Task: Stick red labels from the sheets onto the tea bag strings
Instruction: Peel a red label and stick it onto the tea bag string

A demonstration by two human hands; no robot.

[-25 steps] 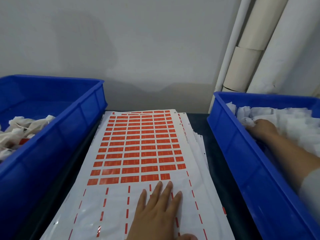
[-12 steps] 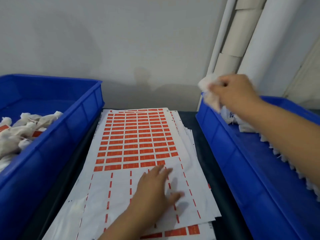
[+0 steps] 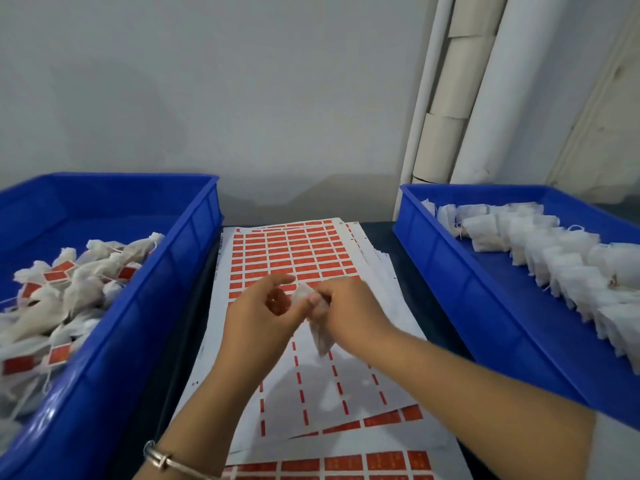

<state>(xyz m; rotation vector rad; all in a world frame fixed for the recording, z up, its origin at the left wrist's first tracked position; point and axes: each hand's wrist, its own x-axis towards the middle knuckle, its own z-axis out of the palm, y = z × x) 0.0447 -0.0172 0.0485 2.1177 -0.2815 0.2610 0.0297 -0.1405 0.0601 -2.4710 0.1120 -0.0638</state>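
Observation:
A stack of white sheets with rows of red labels (image 3: 294, 251) lies on the dark table between two blue bins. Above it, my right hand (image 3: 349, 310) grips a white tea bag (image 3: 320, 336), which hangs down below the fingers. My left hand (image 3: 263, 317) meets it from the left, thumb and fingers pinching at the top of the bag; something reddish shows between the left fingers, too blurred to tell. The string itself is hidden.
The left blue bin (image 3: 145, 306) holds tea bags with red labels (image 3: 59, 271) on their strings. The right blue bin (image 3: 446, 271) holds a row of unlabelled white tea bags (image 3: 540, 247). Pale pipes (image 3: 446, 98) stand against the wall behind it.
My right hand has come out of the right bin with a tea bag and down to the middle over the sheet. My left hand has lifted off the sheet to meet it.

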